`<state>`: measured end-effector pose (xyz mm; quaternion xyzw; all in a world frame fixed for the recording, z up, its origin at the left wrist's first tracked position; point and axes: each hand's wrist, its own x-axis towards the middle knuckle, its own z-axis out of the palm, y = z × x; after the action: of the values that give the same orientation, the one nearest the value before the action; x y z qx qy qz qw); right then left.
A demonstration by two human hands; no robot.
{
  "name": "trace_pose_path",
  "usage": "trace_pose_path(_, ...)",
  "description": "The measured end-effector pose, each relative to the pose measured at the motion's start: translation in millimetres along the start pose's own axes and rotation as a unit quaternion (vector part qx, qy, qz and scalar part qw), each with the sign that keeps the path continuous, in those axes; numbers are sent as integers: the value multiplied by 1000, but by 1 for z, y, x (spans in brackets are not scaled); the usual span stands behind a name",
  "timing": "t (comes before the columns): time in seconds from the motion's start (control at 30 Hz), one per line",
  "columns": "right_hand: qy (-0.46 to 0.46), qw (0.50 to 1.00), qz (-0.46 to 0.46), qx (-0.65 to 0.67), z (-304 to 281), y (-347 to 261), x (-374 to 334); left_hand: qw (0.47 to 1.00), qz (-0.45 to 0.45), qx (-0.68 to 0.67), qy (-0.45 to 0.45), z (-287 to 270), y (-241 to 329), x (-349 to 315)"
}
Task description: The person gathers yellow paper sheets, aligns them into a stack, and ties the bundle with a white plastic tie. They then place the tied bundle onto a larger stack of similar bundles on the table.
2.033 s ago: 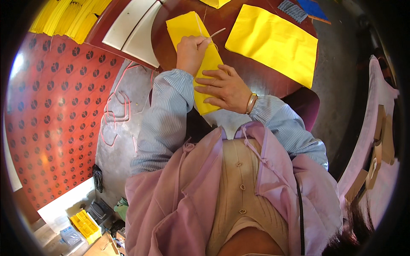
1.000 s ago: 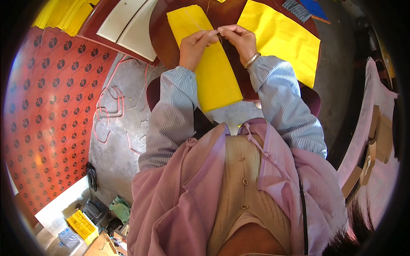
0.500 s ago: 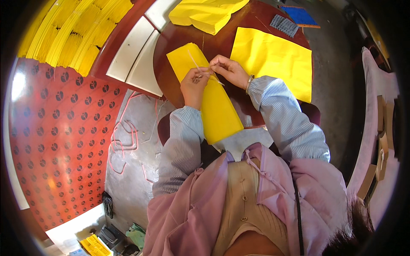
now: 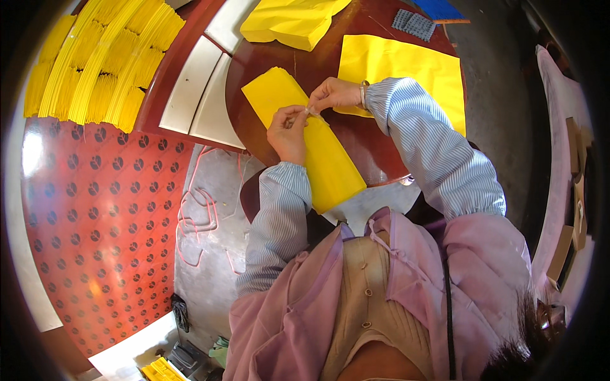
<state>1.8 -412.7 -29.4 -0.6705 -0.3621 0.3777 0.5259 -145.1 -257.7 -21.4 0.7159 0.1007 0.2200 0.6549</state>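
The dark red, round, glossy surface was the largest thing near the hands. On its right part lay a wide yellow rectangular sheet, flat with some soft creases. The long, narrow, folded yellow bundle lay slantwise to the left of this sheet, and its near end reached over the edge of the surface. At the far side there was a crumpled yellow piece. The left hand was above the bundle, with its fingers curled and closed in a pinch. The right hand met it, also pinching. Between their fingertips they held a thin whitish string, whose exact loop was too small to tell.
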Motion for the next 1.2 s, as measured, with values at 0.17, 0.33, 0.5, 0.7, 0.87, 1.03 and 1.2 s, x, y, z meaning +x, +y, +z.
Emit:
trace_pose_path(0.17,63,995,-79,-5,15,11,-6,1000,-4,8,1,-2,-2,0)
trace_pose_path(0.33,69,995,-66,28,19,10,-11,1000,-3,5,4,-2,-5,1)
trace_pose_path(0.5,28,996,-47,65,16,2,-15,1000,5,-14,-4,-2,-8,2)
trace_pose_path(0.7,272,888,-229,-292,42,-1,-13,999,22,-32,-10,-1,-9,1)
trace_pose_path(0.87,331,880,-193,-281,59,1,-17,1000,3,-14,-22,-2,-9,2)
trace_pose_path(1.03,225,957,-178,-40,44,6,-12,999,-5,-10,-32,-2,-7,1)
trace_pose_path(1.2,128,975,-89,159,29,8,-18,998,27,-31,-36,-2,-4,-1)
